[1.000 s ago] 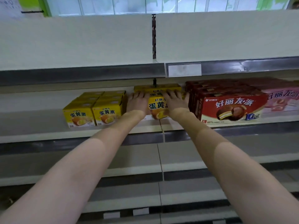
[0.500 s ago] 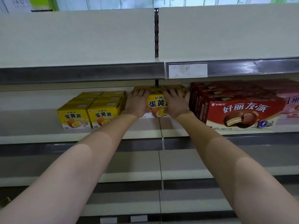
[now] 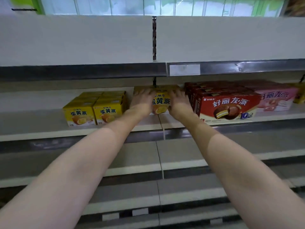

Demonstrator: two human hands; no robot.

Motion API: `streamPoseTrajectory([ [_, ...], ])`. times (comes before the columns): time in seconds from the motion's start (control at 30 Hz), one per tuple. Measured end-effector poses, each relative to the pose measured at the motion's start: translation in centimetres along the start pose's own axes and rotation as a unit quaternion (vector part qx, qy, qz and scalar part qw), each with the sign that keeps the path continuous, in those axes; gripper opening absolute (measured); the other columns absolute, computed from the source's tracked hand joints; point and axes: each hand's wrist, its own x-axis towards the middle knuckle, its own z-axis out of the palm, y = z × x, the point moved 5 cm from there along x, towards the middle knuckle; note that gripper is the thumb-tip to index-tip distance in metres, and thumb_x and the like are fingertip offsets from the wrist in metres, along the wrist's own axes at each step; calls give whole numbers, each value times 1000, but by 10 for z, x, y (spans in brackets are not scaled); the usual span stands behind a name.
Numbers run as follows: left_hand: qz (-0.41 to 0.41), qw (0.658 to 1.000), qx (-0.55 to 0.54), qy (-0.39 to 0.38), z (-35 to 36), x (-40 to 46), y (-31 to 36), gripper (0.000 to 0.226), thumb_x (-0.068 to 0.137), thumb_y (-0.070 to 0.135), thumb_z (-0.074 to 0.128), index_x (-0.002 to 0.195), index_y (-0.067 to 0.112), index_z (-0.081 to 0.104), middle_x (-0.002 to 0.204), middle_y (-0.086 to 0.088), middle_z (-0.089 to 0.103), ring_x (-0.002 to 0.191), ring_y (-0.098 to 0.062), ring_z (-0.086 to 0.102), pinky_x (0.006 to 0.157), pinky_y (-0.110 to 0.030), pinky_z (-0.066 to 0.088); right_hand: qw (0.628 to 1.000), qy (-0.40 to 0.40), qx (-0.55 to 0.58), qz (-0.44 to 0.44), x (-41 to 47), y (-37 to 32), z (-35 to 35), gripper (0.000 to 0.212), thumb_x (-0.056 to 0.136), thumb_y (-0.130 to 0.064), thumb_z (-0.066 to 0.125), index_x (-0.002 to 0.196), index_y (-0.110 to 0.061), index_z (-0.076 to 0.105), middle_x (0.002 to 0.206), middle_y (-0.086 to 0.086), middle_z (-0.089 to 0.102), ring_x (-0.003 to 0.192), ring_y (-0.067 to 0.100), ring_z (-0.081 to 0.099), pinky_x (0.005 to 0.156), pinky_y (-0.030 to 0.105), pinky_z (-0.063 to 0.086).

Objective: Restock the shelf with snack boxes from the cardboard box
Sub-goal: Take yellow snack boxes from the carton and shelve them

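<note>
On the grey metal shelf (image 3: pixel 41 129), 2 columns of small yellow cardboard snack boxes (image 3: pixel 94 111) stand at the left. Just right of them, the left hand (image 3: pixel 142 103) and right hand (image 3: pixel 179 104) press flat-fingered on the front of a larger yellow cardboard snack box (image 3: pixel 160 100), beside the red chocolate-pie cartons (image 3: pixel 226 106). It looks light, stiff and crushable; hold it by its side panels.

Pale grey tiered metal shelving (image 3: pixel 66 43) is filling the view, divided by a dark slotted upright (image 3: pixel 154 38). Light-coloured vertical wall panels (image 3: pixel 148 5) are showing above it.
</note>
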Motion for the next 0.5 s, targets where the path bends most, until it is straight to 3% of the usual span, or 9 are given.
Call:
streamPoseTrajectory([
  [0.07, -5, 998, -65, -9, -4, -16, 10, 45, 95, 24, 57, 139, 19, 50, 139, -9, 53, 124, -32, 51, 95, -40, 45, 1000, 19, 20, -6, -23, -2, -8, 52, 85, -8, 61, 135, -5, 48, 134, 21, 46, 122, 41, 45, 98, 45, 38],
  [0.2, 28, 987, -156, -4, -13, -49, 39, 22, 92, 20, 56, 112, 18, 64, 109, -8, 66, 93, -31, 64, 71, -37, 52, 995, 62, 68, 26, -80, -1, -31, 33, 86, -1, 54, 119, -1, 57, 114, 23, 54, 104, 42, 51, 85, 44, 42],
  [0.27, 64, 978, -195, -25, -16, -66, 61, 18, 89, 15, 55, 105, 16, 64, 103, -10, 65, 91, -32, 63, 71, -39, 52, 994, 78, 64, 53, -118, 2, -44, 26, 85, 0, 54, 111, -2, 57, 108, 21, 54, 98, 41, 52, 79, 44, 44],
  [0.37, 142, 956, -245, -72, -22, -104, 105, 16, 89, 12, 56, 103, 9, 64, 104, -15, 66, 96, -33, 62, 79, -38, 51, 990, 60, 52, 120, -185, 14, -59, 29, 87, -4, 57, 116, -4, 56, 118, 18, 55, 106, 38, 52, 87, 43, 47],
  [0.43, 178, 944, -258, -100, -25, -136, 135, 7, 89, 12, 55, 90, 13, 62, 90, -8, 64, 89, -30, 62, 73, -36, 50, 984, 43, 32, 168, -237, 24, -68, 27, 91, -8, 56, 117, -6, 56, 121, 17, 55, 108, 36, 52, 86, 42, 48],
  [0.5, 212, 927, -279, -138, -26, -173, 171, 13, 90, 13, 55, 77, 13, 55, 79, -7, 57, 81, -27, 56, 64, -33, 37, 978, 28, 5, 208, -296, 33, -78, 28, 92, -11, 56, 120, -6, 56, 118, 16, 56, 108, 36, 52, 84, 41, 48],
])
